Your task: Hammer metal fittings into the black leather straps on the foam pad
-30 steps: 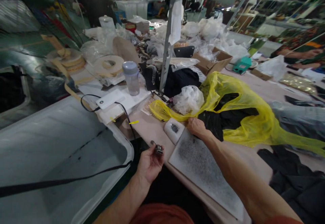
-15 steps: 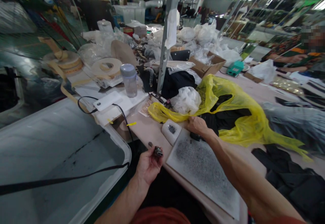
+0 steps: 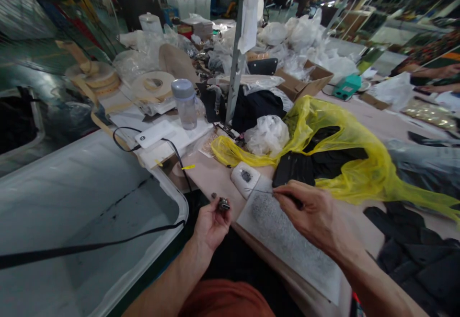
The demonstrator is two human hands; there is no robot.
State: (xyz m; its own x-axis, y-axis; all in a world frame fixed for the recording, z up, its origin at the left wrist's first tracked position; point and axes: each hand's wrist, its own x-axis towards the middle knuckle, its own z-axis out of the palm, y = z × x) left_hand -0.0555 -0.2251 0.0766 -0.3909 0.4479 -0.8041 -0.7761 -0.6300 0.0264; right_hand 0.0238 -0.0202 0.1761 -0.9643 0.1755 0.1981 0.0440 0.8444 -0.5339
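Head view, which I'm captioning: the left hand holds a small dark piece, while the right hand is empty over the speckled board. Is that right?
Not quite: the right hand isn't empty; the head view shows it pinching a thin tool over the speckled board. The left hand does hold a small dark piece.

Small part [image 3: 224,205] dark metallic grey; thin tool [image 3: 262,192] dark grey; board [image 3: 287,233] whitish, densely speckled black; block [image 3: 240,180] white, one dark blotch; table [image 3: 220,177] dull pinkish beige; bag [image 3: 375,170] translucent yellow, cloth [image 3: 325,163] within black; bin [image 3: 182,205] pale grey, dark-streaked; bottle lid [image 3: 182,88] grey-blue; boxy device [image 3: 347,87] teal; tape roll [image 3: 166,85] tan.
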